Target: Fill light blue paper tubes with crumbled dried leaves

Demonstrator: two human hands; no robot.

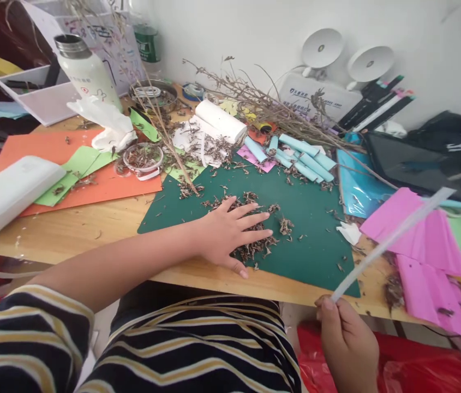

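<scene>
My left hand [234,232] lies palm down with its fingers spread over a pile of dried brown leaves [255,251]. Under the leaves is a dark green cutting mat [312,240], scattered with loose bits. At the table's front edge, my right hand [347,338] is closed around the lower end of a long, translucent white stick [389,243]. The stick slants up to the right, its far end over folded pink paper [426,240]. A small white scrap [348,232] lies near it on the mat.
Pale blue paper rolls [304,155], a white roll [224,121] and dry twigs [246,98] lie along the back. Orange paper [132,180], a white case [15,185], a small leaf-filled tub [143,158] and an open bottle [87,71] are left. A dark tablet [414,161] lies right.
</scene>
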